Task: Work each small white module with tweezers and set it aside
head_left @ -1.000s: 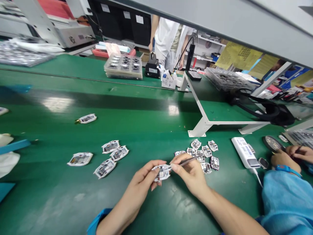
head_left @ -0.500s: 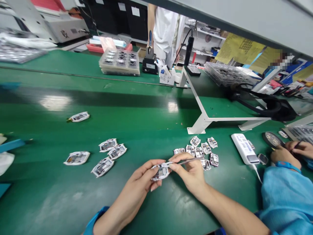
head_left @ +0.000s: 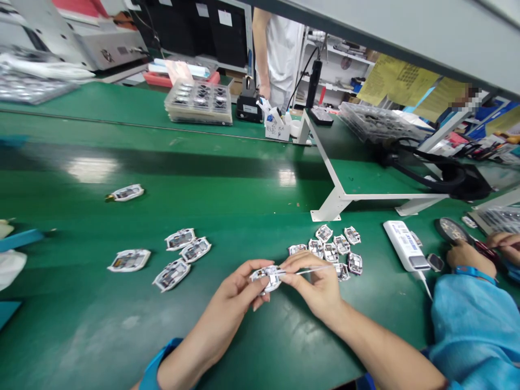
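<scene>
My left hand (head_left: pixel 239 292) is closed round the edges of a smartwatch case (head_left: pixel 266 278), white-rimmed with its inner electronics facing up. From the right, my right hand (head_left: pixel 314 279) pinches a thin metal tool that looks like tweezers (head_left: pixel 303 271); its tip meets the case's upper right part. Fingers hide exactly what the tip touches. Left of my hands lie several similar open watch cases (head_left: pixel 195 249) on the green bench (head_left: pixel 227 189). Just beyond my right hand sits a cluster of smaller open watch cases (head_left: pixel 330 252).
A white-legged raised shelf (head_left: pixel 339 187) stands at right, with a black strap-like object (head_left: pixel 442 170) on it. A white cabled device (head_left: pixel 406 246) lies near a co-worker's blue sleeve (head_left: pixel 473 325). Stacked clear trays (head_left: pixel 199 103) stand at the back, where another person (head_left: pixel 280 54) stands.
The watch case in my left hand has tilted slightly, and the tool in my right hand has shifted a little. Behind the bench, the standing person's arm has moved right.
</scene>
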The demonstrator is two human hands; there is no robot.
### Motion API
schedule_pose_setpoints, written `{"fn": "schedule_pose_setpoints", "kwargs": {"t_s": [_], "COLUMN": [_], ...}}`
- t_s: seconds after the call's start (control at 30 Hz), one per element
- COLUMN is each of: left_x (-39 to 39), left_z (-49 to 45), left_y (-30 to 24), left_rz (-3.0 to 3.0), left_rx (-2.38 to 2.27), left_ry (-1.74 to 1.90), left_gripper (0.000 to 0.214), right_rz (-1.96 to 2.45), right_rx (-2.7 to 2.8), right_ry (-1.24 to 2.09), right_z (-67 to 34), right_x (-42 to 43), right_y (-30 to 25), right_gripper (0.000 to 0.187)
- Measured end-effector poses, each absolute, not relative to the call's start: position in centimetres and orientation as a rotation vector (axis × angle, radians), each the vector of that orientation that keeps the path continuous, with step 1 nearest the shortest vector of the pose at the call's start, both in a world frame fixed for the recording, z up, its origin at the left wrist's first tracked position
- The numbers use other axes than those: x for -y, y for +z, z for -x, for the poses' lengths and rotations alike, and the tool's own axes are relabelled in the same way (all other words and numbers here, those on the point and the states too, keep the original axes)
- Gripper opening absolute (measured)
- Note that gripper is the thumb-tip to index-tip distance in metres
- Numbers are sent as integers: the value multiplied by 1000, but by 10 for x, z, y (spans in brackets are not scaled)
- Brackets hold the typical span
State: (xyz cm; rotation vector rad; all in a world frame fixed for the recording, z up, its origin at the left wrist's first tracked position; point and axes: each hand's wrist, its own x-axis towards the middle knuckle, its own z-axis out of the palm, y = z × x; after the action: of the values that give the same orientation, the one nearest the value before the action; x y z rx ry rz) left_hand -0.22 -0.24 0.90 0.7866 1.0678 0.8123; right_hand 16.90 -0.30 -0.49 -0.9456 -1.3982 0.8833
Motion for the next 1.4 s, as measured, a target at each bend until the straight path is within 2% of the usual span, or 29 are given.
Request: {"fn": "schedule_pose_setpoints", "kwargs": {"t_s": [0.17, 0.4, 0.8, 1.1, 1.4], "left_x": [4, 5, 6, 7, 4], "left_z": [3, 2, 2, 2, 1], "left_y": [0, 7, 4, 3, 9], "left_rz": [-1061, -1145, -1138, -1152, -1116], "left_rx": [-1131, -1150, -1122, -1123, -1144], "left_ry": [857, 820, 793, 803, 808], "left_gripper": [31, 30, 33, 31, 35], "right_rz": [1083, 1072, 1094, 1092, 1101], "right_rx": [1152, 1056, 1032, 1071, 1220], "right_ry": [1121, 1249, 1254, 1227, 1096], "right_z": [-169, -167, -169, -169, -171], "right_x": [4, 0, -1, -1, 4], "right_y": [-4, -5, -1, 0, 0], "right_gripper": [8, 15, 24, 22, 12]}}
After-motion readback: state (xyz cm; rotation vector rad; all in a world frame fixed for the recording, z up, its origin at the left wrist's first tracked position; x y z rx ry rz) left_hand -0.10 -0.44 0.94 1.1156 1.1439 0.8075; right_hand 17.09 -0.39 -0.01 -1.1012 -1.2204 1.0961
